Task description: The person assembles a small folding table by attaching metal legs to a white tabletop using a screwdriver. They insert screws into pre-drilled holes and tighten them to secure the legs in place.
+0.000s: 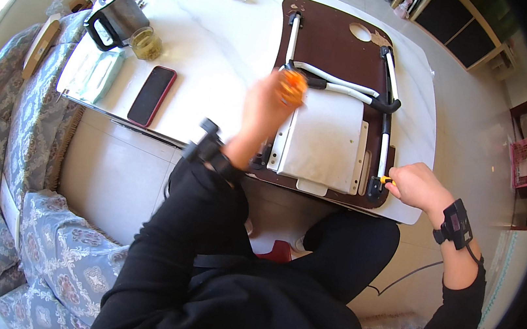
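Left hand [269, 109] is raised over the brown folding tray [331, 41], which lies upside down on the white desk [212, 46]; its grip is wrapped around an orange-handled tool [293, 84], blurred. Right hand [414, 184], wrist bent inward, pinches a small yellow-tipped tool [384, 179] against the tray's near right corner, beside the white leg tube [384, 146].

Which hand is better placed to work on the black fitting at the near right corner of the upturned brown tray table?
Right hand: it already pinches a small yellow tool at that black corner fitting. The left hand holds an orange-handled tool farther away.
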A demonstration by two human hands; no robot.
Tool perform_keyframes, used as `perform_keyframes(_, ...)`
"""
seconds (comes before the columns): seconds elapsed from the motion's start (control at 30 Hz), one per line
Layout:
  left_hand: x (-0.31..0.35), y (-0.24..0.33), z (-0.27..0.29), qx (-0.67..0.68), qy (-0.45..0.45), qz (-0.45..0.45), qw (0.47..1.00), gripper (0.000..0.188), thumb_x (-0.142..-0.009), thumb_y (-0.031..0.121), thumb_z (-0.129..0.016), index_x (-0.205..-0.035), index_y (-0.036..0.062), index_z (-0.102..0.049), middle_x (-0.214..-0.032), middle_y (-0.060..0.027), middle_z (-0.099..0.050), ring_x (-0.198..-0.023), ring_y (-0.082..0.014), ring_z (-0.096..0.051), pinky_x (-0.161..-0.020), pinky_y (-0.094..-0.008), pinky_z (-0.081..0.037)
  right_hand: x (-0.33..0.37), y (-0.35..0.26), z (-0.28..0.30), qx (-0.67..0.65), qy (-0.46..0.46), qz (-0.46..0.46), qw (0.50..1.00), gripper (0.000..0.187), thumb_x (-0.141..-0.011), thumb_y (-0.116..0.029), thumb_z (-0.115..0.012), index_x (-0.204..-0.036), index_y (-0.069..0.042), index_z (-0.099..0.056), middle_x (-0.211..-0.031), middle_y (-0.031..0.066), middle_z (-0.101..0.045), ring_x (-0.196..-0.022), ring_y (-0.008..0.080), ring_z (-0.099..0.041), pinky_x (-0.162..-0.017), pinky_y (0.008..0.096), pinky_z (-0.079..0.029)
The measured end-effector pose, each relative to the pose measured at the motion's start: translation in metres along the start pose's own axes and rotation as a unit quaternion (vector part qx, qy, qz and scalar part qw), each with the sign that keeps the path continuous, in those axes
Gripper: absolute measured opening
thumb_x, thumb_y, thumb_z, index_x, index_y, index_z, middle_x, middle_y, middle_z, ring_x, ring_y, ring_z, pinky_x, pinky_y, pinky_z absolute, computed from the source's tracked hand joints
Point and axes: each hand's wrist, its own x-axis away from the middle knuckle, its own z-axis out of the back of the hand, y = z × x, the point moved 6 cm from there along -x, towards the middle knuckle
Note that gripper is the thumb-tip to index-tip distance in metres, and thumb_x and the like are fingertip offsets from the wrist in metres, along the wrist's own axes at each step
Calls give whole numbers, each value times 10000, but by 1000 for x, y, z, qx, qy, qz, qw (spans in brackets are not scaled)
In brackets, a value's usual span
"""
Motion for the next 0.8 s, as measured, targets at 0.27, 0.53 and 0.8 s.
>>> perform_keyframes(0.27,-99,-176,119,-225,91,155,958,604,-692,384,-845,-1147,41,-645,-1077,-210,-722,-1012,-391,-691,-872,-436,-549,2,-1,0,-20,12,-26,999,285,-912,-270,-688,-784,-23,-628,-722,199,-663,-722,418,-651,-675,486,-519)
perform_keyframes(0.53,-111,-188,127,-262,166,155,938,670,-725,348,-872,-1244,17,-607,-1269,-227,-623,-1165,-348,-605,-977,-469,-477,0,2,-2,-31,36,-13,999,220,-890,-222,-656,-772,-39,-686,-756,204,-671,-723,419,-656,-655,484,-519)
perform_keyframes(0.8,56,68,-64,72,-131,-245,958,332,-792,-68,-747,-1095,57,-690,-1044,-101,-667,-1001,-270,-641,-915,-361,-507,1,-1,4,16,54,45,997,137,-802,-126,-645,-745,-7,-681,-751,211,-648,-749,416,-655,-648,454,-533)
